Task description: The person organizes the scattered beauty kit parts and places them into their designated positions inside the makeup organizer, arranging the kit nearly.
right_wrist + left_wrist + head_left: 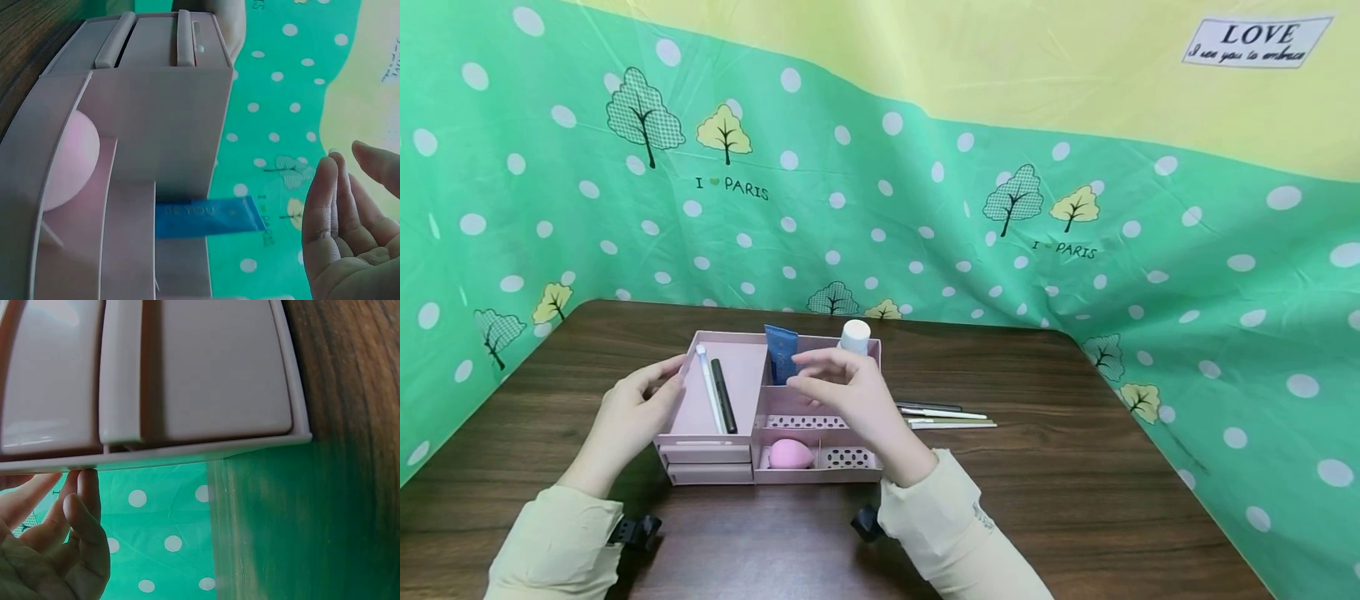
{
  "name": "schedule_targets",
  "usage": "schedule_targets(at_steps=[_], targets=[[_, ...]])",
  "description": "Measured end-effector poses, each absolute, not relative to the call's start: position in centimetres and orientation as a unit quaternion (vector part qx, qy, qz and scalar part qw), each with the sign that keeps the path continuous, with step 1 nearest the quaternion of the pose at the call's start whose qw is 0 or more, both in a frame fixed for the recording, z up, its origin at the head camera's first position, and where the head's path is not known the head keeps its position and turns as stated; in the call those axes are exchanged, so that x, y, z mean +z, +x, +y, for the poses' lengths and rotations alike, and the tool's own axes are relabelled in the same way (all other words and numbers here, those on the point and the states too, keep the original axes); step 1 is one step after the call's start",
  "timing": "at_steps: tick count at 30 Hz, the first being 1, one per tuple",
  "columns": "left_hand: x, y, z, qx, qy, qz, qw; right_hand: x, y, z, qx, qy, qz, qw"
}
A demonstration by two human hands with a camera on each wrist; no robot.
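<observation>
A pink desktop organizer with two small drawers at its front left stands on the table. My left hand rests its fingertips against the organizer's left side wall; the left wrist view shows the fingers there beside the drawer fronts. Over the right-hand compartments hovers my right hand, its fingers loosely bent and nothing between them. Just by its fingertips in the head view, a blue squeeze tube stands in a back compartment. Behind that hand rises a white-capped bottle, its lower part hidden.
A white-handled stick and a black pen-like stick lie on the organizer's top left. A pink makeup sponge sits in the front compartment. Several slim brushes lie on the table right of the organizer. A green curtain hangs behind.
</observation>
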State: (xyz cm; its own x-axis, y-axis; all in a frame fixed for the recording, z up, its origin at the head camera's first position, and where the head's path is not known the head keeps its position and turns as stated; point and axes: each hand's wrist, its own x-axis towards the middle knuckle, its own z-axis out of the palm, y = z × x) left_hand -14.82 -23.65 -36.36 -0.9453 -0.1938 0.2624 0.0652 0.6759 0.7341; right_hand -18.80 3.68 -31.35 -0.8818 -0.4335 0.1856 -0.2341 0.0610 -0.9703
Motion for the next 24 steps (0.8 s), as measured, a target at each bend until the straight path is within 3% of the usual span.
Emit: schedule_targets(at_steps=[15,24], targets=[[-36.3,-14.8,-23.6,-0.407,0.04,-0.899,0.154,-32.7,-18.9,8.3,-0.664,-0.184,0.725,0.009],[-36.4,-14.8,-23.7,-0.407,0.038,-0.899,0.158,-33.7,-19.7,10.7,-0.652,-0.146,0.744,0.002]])
